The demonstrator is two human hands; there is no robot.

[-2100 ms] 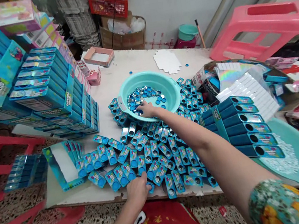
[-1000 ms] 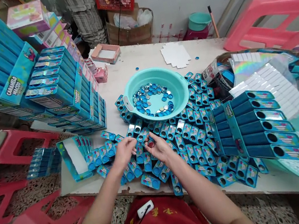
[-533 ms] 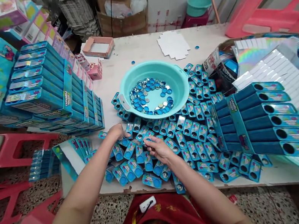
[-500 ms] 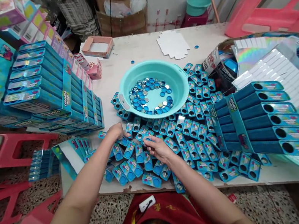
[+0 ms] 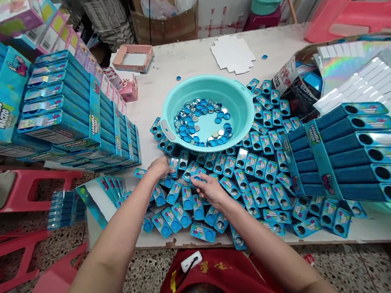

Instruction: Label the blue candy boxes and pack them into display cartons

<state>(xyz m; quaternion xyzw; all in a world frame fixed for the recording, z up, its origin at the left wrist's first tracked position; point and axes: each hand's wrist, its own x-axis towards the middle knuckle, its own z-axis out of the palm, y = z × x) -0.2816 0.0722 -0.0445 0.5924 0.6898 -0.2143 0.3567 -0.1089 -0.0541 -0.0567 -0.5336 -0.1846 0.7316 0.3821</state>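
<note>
Many small upright blue boxes [image 5: 186, 197] stand packed together across the front of the table. My left hand [image 5: 161, 166] is among them, below the left rim of a turquoise basin [image 5: 203, 84]; its fingers are bent at a box and their tips are partly hidden. My right hand [image 5: 207, 187] is a little to the right and lower, its thumb and fingers pinched on a small blue cap [image 5: 196, 178] over the boxes. Blue and silver caps [image 5: 207, 106] lie scattered in the basin.
Stacked blue display cartons [image 5: 60, 109] rise at the left. On the right lie a strapped bundle of long blue boxes [image 5: 352, 159] and white sheets [image 5: 378, 89]. An open pink box [image 5: 145, 64] and a white card [image 5: 232, 54] lie behind the basin.
The whole view has shifted, so the table and its contents appear slightly farther right. Both hands stay near the same boxes, with little change in their pose.
</note>
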